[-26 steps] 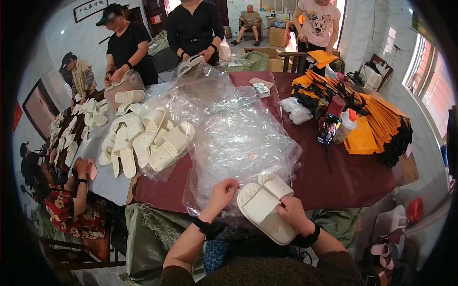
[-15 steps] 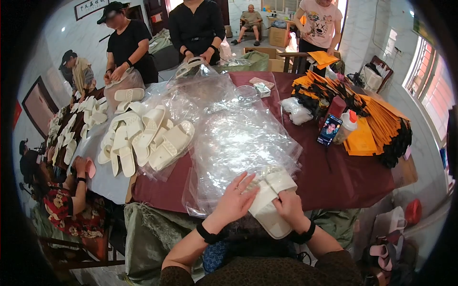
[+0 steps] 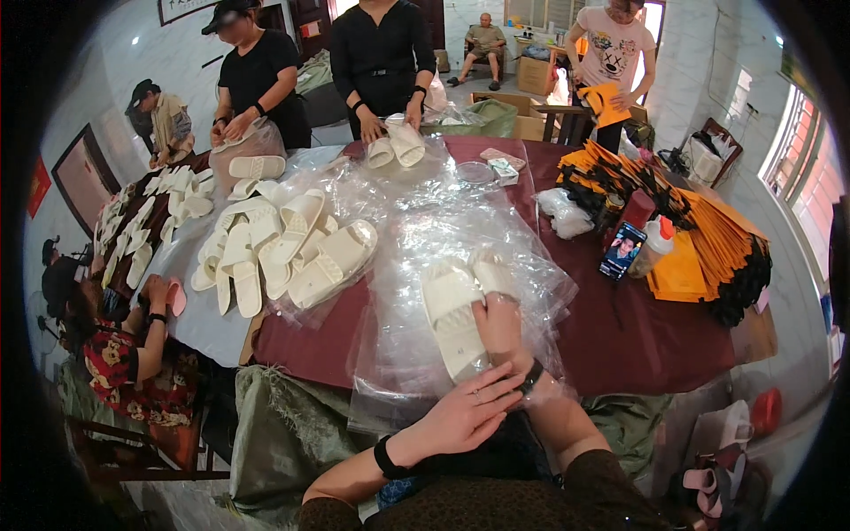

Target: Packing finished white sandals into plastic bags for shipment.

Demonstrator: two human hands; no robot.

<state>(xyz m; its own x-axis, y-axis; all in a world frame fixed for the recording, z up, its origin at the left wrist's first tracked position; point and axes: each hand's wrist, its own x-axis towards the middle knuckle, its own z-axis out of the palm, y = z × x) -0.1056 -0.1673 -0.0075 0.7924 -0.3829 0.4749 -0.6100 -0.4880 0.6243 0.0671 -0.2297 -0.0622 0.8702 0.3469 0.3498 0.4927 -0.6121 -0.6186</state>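
A pair of cream slide slippers [image 3: 454, 320] lies toe-away over the clear plastic bags [image 3: 398, 380] in front of me. My right hand [image 3: 502, 332] grips the pair, its fingers partly hidden at the right-hand slipper. Clear film wraps around my right wrist, so the hand appears to be inside a bag with the slippers. Flat and with fingers stretched, my left hand [image 3: 469, 411] crosses near my right wrist, by the bag's near end; whether it pinches the film I cannot make out.
A heap of cream slippers [image 3: 283, 243] lies to the left. On the right are orange packets [image 3: 699, 234], a phone [image 3: 622, 250], a bottle [image 3: 653, 243] and a crumpled plastic bundle [image 3: 564, 214]. Across the table, a co-worker's hands [image 3: 398, 124] hold another slipper pair [image 3: 396, 147].
The slippers have moved left and away from me, onto the bags. My right hand went forward with them; my left hand left the slippers and came back to my right wrist.
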